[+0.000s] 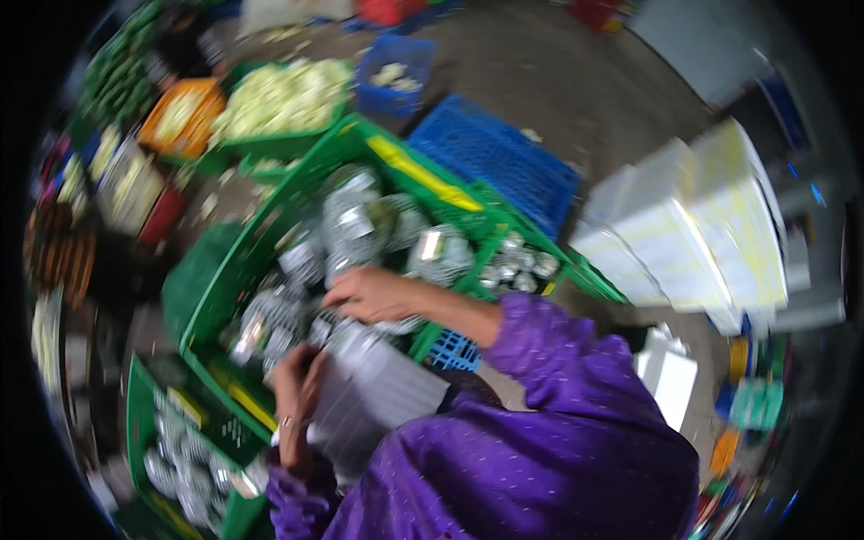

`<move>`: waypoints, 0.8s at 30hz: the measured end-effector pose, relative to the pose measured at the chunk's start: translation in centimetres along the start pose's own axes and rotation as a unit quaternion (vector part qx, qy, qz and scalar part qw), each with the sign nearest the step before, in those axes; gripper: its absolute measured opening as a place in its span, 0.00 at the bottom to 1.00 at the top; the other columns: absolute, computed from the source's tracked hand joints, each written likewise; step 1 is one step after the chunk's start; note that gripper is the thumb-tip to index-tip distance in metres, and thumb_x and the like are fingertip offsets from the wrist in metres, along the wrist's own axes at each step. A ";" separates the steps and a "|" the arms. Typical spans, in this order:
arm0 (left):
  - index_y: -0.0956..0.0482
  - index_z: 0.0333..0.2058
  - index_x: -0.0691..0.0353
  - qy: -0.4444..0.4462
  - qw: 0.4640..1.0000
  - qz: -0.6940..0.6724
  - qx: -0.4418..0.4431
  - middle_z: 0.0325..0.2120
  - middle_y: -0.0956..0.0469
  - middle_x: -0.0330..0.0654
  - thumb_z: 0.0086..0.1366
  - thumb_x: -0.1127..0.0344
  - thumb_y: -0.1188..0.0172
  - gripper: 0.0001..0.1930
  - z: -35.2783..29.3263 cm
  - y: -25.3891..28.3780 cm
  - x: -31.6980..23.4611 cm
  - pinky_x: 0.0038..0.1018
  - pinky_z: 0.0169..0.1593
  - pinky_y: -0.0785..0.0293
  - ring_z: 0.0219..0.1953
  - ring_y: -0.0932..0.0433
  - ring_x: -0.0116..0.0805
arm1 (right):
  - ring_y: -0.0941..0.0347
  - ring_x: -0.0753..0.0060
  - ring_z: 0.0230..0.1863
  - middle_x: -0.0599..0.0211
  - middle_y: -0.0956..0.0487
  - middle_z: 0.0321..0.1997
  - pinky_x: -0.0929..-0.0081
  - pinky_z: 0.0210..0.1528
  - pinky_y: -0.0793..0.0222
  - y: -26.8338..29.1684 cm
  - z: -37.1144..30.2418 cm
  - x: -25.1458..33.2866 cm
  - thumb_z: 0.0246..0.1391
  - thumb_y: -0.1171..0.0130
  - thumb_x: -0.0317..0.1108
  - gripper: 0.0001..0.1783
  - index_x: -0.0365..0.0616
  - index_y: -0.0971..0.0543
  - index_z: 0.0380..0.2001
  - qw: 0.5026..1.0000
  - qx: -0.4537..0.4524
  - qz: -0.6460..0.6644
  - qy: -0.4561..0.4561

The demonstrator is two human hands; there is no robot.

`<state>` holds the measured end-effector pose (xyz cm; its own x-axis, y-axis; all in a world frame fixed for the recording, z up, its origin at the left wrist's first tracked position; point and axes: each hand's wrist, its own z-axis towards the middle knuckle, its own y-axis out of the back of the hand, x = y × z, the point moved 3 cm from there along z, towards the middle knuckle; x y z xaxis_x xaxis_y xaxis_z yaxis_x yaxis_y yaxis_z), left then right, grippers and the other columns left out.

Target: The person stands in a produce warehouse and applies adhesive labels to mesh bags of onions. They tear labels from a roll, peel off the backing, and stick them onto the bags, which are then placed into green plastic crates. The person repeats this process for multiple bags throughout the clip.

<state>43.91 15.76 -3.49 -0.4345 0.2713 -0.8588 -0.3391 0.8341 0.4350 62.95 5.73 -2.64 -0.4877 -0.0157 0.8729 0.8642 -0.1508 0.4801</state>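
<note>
Both my hands are over a large green crate [279,202] holding several bundles [351,220] in shiny clear wrapping or netting, with green produce showing in places. My right hand [369,293] reaches across from the right, its fingers curled down among the bundles; what they grip is hidden. Lower left, my left hand [300,382] is bent with thumb and fingers drawn together, beside a pale grey, faintly lined sheet or wrap [373,382] in front of my body. Blur hides what lies in its fingers. Purple sleeves cover both my arms.
Another green crate of wrapped bundles [189,472] stands lower left. Beyond are a blue crate [495,157], a green crate of pale leafy vegetables [283,99] and an orange crate [184,117]. White boxes [688,216] are stacked right. A person [184,45] is upper left.
</note>
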 end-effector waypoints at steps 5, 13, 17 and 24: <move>0.21 0.32 0.64 -0.032 0.998 0.061 0.001 0.22 0.22 0.48 0.58 0.62 0.41 0.10 0.6 -1.2 -1.0 0.29 0.29 0.30 0.22 0.24 0.37 | 0.31 0.58 0.43 0.62 0.25 0.34 0.64 0.48 0.37 -0.5 -1.0 2.3 0.46 0.45 0.28 0.09 0.40 0.21 0.32 0.983 0.052 -0.169 0.047; 0.21 0.32 0.64 -0.021 0.997 0.074 -0.024 0.22 0.22 0.49 0.57 0.62 0.41 0.11 0.1 -1.0 -1.2 0.30 0.29 0.30 0.22 0.24 0.39 | 0.34 0.65 0.38 0.67 0.30 0.29 0.68 0.41 0.39 -2.7 -1.4 4.3 0.44 0.50 0.29 0.03 0.45 0.27 0.21 0.925 0.006 -0.351 0.148; 0.21 0.32 0.66 -0.001 0.999 0.033 -0.010 0.20 0.22 0.47 0.57 0.62 0.41 0.11 1.2 -1.3 -0.5 0.28 0.27 0.32 0.20 0.27 0.32 | 0.35 0.65 0.38 0.65 0.31 0.29 0.70 0.41 0.39 -3.0 -2.6 3.9 0.45 0.51 0.30 0.03 0.44 0.29 0.24 0.923 -0.027 -0.353 0.149; 0.22 0.32 0.68 0.054 0.998 -0.029 -0.005 0.20 0.24 0.45 0.58 0.65 0.42 0.11 1.6 -0.9 2.0 0.26 0.29 0.32 0.21 0.29 0.28 | 0.29 0.67 0.34 0.62 0.26 0.29 0.69 0.37 0.33 1.5 -2.6 -0.1 0.48 0.44 0.24 0.04 0.39 0.24 0.31 0.992 -0.126 -0.020 0.002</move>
<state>44.67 16.27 -6.03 -0.5010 0.1681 -0.8489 -0.3750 0.8419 0.3880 63.95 2.93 -2.25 -0.5210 -0.0080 0.8535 0.7863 -0.3935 0.4763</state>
